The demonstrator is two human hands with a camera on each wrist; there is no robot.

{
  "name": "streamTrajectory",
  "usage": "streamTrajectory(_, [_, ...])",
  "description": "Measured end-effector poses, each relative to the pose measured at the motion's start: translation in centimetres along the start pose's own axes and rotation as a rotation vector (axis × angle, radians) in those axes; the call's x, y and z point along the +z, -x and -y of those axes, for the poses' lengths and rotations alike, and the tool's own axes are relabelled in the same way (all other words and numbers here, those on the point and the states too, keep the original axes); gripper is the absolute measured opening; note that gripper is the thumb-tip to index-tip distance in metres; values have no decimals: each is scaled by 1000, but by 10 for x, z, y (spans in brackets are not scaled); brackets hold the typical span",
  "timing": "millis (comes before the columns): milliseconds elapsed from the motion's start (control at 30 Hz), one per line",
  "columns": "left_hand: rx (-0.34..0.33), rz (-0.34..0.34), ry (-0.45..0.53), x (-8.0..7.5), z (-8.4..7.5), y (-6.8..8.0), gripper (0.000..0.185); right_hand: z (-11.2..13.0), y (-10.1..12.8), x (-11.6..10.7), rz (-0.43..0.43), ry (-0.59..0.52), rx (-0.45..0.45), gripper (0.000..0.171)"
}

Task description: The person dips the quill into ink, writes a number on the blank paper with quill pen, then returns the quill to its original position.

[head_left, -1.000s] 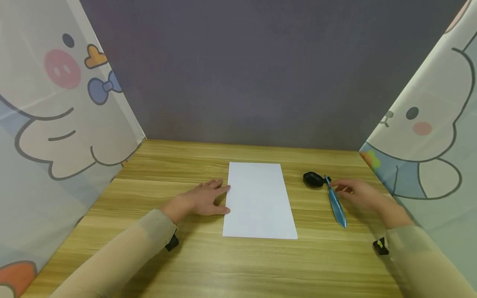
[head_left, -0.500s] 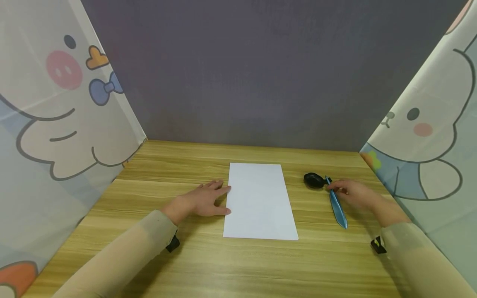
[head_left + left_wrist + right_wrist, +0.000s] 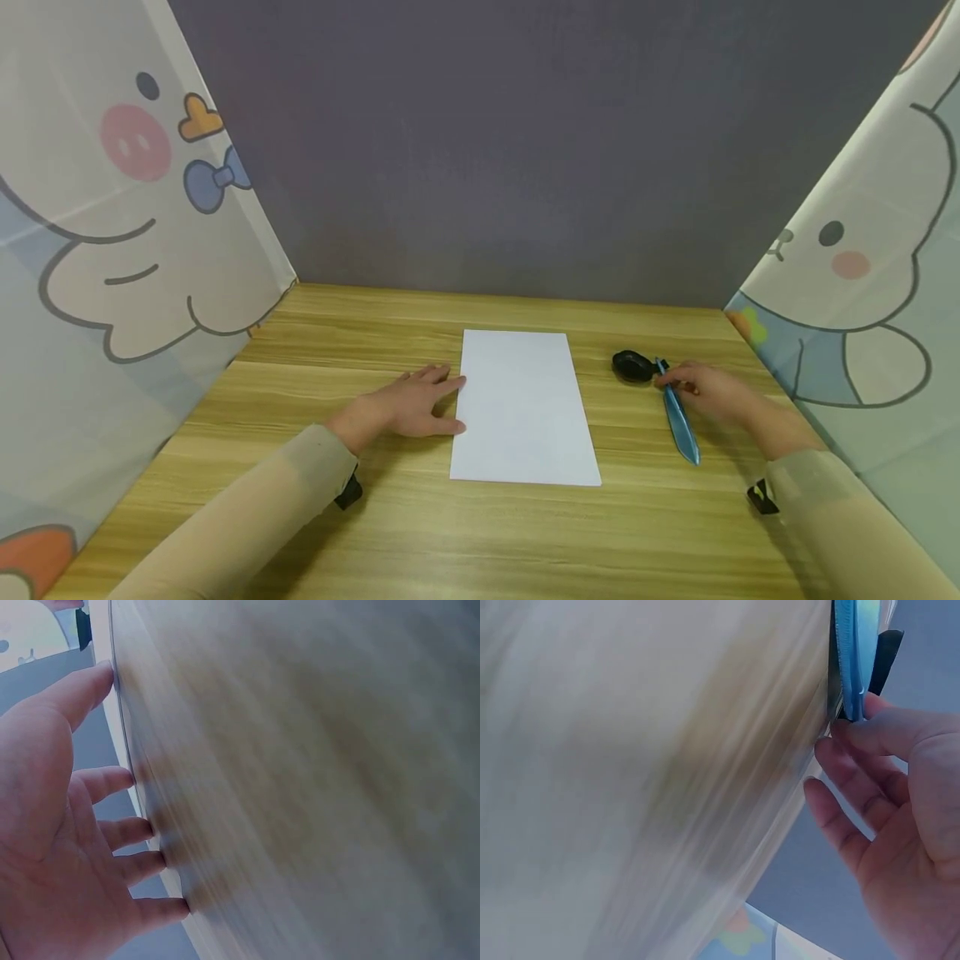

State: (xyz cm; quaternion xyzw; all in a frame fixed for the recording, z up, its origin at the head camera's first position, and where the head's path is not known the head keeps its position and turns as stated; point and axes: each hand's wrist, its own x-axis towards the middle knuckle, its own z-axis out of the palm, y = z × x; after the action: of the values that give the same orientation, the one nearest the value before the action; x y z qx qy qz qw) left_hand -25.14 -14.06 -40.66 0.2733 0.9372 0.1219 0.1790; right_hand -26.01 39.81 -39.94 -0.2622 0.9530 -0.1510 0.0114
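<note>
So the wooden tabletop (image 3: 480, 533) has a white sheet of paper (image 3: 519, 407) lying flat around its middle. Left hand (image 3: 408, 402) rests flat, fingers spread, fingertips just touching the paper's left edge. Over toward the right edge, the right hand (image 3: 708, 390) is at the top end of a blue feather pen (image 3: 677, 413), fingertips on it but not wrapped around yet, I'd say. A small black ink pot (image 3: 632, 364) sits right beside. Looks like the pick-up step; next needs a proper pinch on the shaft.
</note>
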Motion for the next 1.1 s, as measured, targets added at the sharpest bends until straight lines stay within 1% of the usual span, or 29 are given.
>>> streamTrajectory(67, [0,0,-1,1,0,0,91,-1,1,0,-26,20,-30,31])
streamTrajectory(133, [-2,-2,-3,1,0,-1,90,-3,2,1,-71,59,-79,32])
streamTrajectory(300, [-6,-1,-8,1,0,-1,90,-8,4,2,-190,219,-216,35])
streamTrajectory(400, [-4,-1,-6,1,0,-1,90,-9,6,2,-231,256,-256,36])
streamTrajectory(500, [-5,-3,-6,1,0,-1,91,-9,9,1,-260,245,-252,36])
streamTrajectory(567, [-6,-6,-6,1,0,-1,91,-8,11,0,-271,224,-228,34])
streamTrajectory(667, [-6,-8,-8,1,0,-1,91,-5,14,-1,-276,165,-155,29])
streamTrajectory(800, [-6,-10,-3,1,0,-1,91,1,16,-2,-266,60,-36,23])
streamTrajectory(967, [-7,-7,4,0,0,-1,91,10,17,-4,-250,-105,106,25])
streamTrajectory(1033, [-8,-3,2,0,0,-1,91,13,17,-5,-259,-172,138,28])
streamTrajectory(1100, [-9,4,-2,-1,-1,-1,91,14,16,-5,-279,-223,130,28])
